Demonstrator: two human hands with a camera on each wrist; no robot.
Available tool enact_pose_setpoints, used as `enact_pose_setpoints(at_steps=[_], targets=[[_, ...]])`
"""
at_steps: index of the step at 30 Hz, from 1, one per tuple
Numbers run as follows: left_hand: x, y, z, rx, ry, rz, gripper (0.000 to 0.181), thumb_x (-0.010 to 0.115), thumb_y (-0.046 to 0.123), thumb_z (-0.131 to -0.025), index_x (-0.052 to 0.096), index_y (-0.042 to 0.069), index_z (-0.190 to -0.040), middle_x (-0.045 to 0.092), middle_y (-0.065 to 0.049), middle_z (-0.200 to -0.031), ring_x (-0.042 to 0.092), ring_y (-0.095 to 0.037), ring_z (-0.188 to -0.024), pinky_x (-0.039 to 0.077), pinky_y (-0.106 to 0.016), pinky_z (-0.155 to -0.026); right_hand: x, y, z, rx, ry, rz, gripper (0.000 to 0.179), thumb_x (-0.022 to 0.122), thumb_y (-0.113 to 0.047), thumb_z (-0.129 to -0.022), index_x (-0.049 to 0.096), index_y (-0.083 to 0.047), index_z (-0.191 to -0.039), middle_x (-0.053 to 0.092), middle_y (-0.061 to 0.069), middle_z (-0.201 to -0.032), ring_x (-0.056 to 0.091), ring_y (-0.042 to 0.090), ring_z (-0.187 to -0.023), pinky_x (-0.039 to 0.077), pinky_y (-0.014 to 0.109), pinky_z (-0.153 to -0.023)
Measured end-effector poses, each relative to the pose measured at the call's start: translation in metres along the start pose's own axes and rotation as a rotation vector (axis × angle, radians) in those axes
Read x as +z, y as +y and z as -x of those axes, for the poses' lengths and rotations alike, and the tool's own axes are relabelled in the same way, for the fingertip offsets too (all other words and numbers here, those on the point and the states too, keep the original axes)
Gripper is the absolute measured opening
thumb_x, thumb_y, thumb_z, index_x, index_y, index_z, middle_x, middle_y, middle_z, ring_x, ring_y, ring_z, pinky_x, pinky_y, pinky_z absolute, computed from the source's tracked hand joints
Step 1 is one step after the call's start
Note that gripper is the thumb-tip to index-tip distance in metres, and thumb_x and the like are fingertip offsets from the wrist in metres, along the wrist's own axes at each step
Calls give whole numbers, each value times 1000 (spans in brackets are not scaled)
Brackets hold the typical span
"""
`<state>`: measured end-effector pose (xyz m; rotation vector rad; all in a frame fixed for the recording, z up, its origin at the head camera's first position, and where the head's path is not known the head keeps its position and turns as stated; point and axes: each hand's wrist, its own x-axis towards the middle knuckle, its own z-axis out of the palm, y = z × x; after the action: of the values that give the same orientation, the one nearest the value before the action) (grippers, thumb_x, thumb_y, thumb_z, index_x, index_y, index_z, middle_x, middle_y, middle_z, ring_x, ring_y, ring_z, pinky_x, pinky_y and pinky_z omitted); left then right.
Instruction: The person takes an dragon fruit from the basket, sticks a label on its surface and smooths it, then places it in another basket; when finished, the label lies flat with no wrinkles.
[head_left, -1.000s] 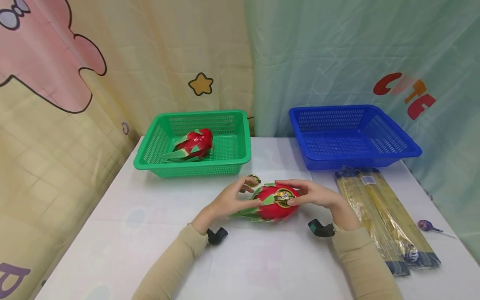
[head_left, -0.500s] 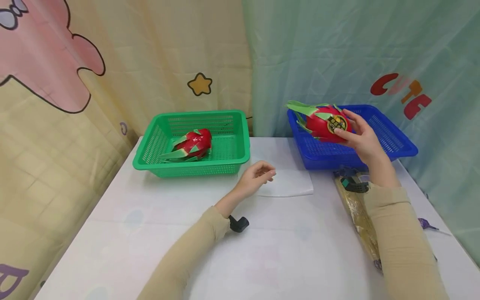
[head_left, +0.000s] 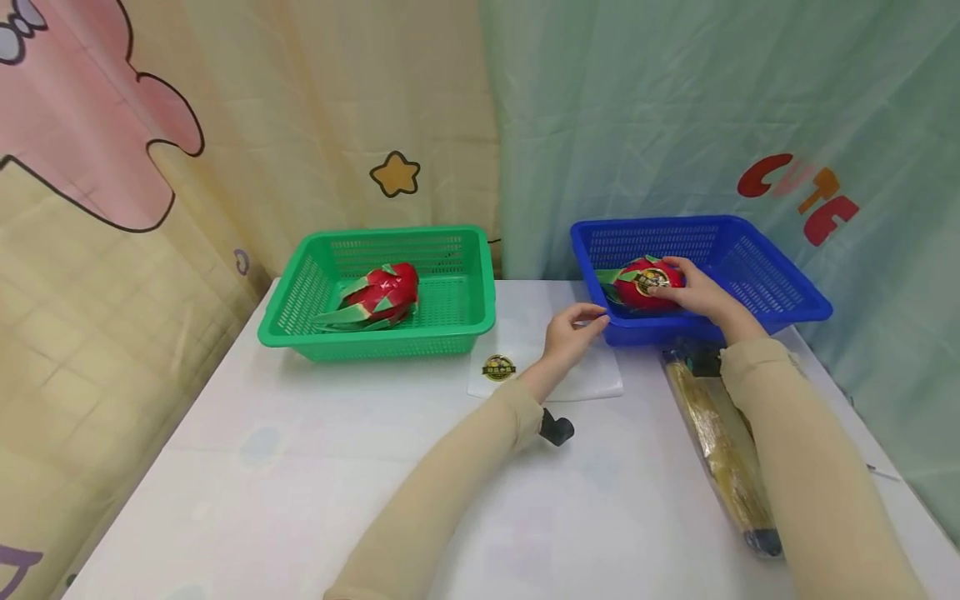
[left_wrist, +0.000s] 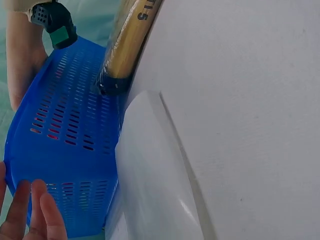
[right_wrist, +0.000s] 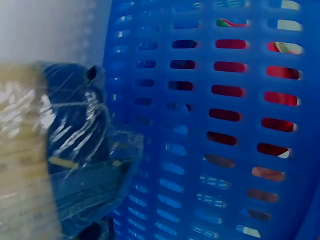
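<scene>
A red dragon fruit (head_left: 637,287) with green scales and a round black-and-gold sticker lies in the left part of the blue basket (head_left: 780,292). My right hand (head_left: 697,293) grips its right end from above, thumb beside the sticker. Through the basket's slots the right wrist view shows red patches. My left hand (head_left: 572,332) is at the basket's near left corner, fingertips by the rim and loosely bent; whether they touch it is unclear. In the left wrist view its fingers (left_wrist: 37,210) overlap the outer wall. Another dragon fruit (head_left: 382,293) lies in the green basket (head_left: 390,346).
A white sheet (head_left: 592,379) bearing a round sticker (head_left: 498,367) lies between the baskets, partly behind my left arm. Right of it is a clear-wrapped tan pack (head_left: 720,450) with dark blue ends, partly under my right sleeve. A thin white stick (head_left: 883,473) shows near the right edge.
My right hand has lifted the stickered dragon fruit from the table and carried it right into the blue basket. My left hand has let go and moved right to that basket's corner.
</scene>
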<state>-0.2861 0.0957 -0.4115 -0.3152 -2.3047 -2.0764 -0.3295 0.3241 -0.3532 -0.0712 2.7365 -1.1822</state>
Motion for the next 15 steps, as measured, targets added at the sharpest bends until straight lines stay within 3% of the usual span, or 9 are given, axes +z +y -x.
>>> enact_pose_setpoints(at_steps=[5, 8, 10, 12, 15], targets=[[3, 1, 2, 54, -4, -60, 17, 68, 19, -87, 70, 10, -102, 68, 0, -99, 62, -11, -84, 48, -17, -70, 5, 1, -2, -46, -47, 99, 82, 58, -28, -92, 6, 9, -143, 28, 39, -131, 33, 49, -119, 27, 59, -102], [2, 4, 2, 37, -13, -58, 18, 67, 18, -88, 69, 10, -103, 68, 0, -99, 61, -9, -82, 49, -17, -69, 7, 0, -4, -56, -42, 177, 81, 62, -29, -89, 14, 13, -139, 33, 37, -126, 38, 48, -114, 31, 59, -99], [-3, 7, 2, 12, -43, -60, 19, 66, 18, -89, 68, 10, -105, 68, 0, -100, 61, -8, -80, 49, -18, -67, 9, -1, -5, -22, -34, 197, 85, 64, -38, -87, 17, 12, -138, 34, 36, -127, 39, 47, -114, 32, 59, -99], [-15, 11, 3, -12, -114, -79, 21, 65, 17, -89, 67, 8, -108, 67, -2, -100, 62, -8, -78, 50, -19, -66, 11, -5, -3, 25, -31, 223, 91, 62, -48, -86, 18, 12, -139, 34, 36, -130, 38, 48, -115, 31, 60, -98], [-49, 22, 4, -6, -297, -141, 26, 61, 19, -92, 64, 6, -115, 66, -5, -102, 62, -11, -80, 50, -22, -67, 16, -17, 4, 62, 33, 268, 97, 59, -57, -84, 20, 11, -141, 31, 35, -135, 35, 49, -120, 30, 62, -98]])
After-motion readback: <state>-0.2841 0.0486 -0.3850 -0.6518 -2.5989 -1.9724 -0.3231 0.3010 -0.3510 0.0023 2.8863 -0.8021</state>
